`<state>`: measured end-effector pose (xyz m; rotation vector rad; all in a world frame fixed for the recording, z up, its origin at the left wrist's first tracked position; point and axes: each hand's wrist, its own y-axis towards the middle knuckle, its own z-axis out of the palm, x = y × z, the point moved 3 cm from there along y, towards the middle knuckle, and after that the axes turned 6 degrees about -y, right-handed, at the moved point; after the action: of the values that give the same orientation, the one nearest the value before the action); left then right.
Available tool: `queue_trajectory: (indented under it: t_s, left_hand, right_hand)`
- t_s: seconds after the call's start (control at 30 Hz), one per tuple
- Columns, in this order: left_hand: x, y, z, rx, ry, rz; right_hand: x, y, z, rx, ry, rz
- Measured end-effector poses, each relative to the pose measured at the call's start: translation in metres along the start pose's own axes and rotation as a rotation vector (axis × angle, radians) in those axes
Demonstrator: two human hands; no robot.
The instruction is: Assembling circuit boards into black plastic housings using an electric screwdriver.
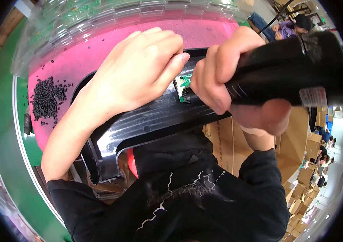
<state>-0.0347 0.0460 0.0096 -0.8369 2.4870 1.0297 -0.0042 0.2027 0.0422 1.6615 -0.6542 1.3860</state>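
Observation:
My right hand [216, 74] is wrapped round a thick black electric screwdriver [276, 68]; its tip is hidden behind the fingers. Just left of those fingers a small green circuit board [182, 86] sits in a long, glossy black plastic housing [147, 121]. My left hand [143, 66] is over the housing, fingers curled and thumb pressed against them, close to the board. Whatever those fingers hold, if anything, is hidden. The housing lies across the pink mat [99, 48], and its lower left end sticks out over the near edge toward my body.
A heap of small black screws [45, 99] lies on the mat at left. Clear plastic trays [127, 14] stand along the far side. A cardboard box [224, 141] is below at right. A dark cord [276, 16] hangs near the tool. Other people sit at far right.

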Motion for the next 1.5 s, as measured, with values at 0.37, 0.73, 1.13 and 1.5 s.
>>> queue_trajectory:
  t_s: [0.37, 0.73, 1.13, 1.5]
  left_hand:
    - [0.002, -0.007, 0.004, 0.301, -0.037, 0.030]
    - [-0.004, 0.001, 0.001, 0.204, -0.315, 0.112]
    - [0.001, 0.002, 0.006, 0.290, -0.092, -0.034]
    - [-0.002, 0.004, 0.008, 0.305, -0.071, -0.036]
  right_hand:
    - [0.007, -0.002, -0.019, 0.136, 0.163, -0.378]
    - [0.044, -0.023, -0.033, -0.085, 0.210, -0.500]
    - [0.016, -0.029, -0.075, -0.230, 0.031, -0.252]
    - [-0.003, -0.022, -0.079, -0.162, 0.041, -0.240]
